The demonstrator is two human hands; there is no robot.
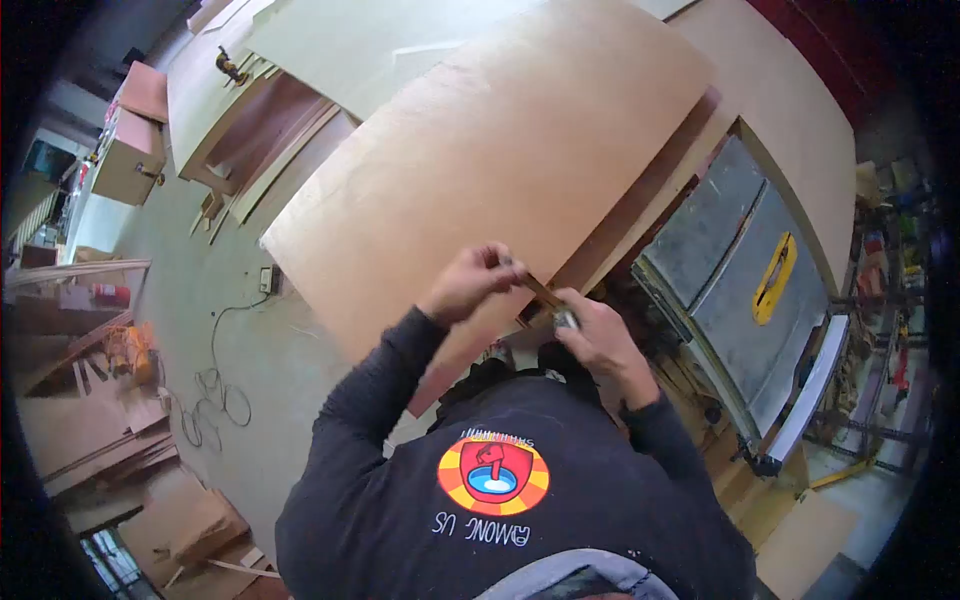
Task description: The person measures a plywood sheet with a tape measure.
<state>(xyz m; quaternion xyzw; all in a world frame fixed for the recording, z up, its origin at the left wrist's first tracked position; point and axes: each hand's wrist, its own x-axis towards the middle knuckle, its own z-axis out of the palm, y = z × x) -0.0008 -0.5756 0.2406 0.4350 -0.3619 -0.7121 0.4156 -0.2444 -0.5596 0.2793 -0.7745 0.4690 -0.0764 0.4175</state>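
My left hand [475, 284] is above the near edge of a large tan wooden sheet [470, 160], its fingers pinched at one end of a thin brown strip [542, 291]. At the strip's other end, my right hand [598, 335] is wrapped round it together with a small silvery part [566, 319]. The strip slants between the two hands. What exactly the strip is cannot be made out.
A table saw [730, 280] with a yellow insert [774, 279] stands at the right. A cable [215, 385] lies on the floor at the left, near a socket box [269, 279]. Wood offcuts [100, 430] fill the far left. A yellow drill [230, 67] rests on a bench at the upper left.
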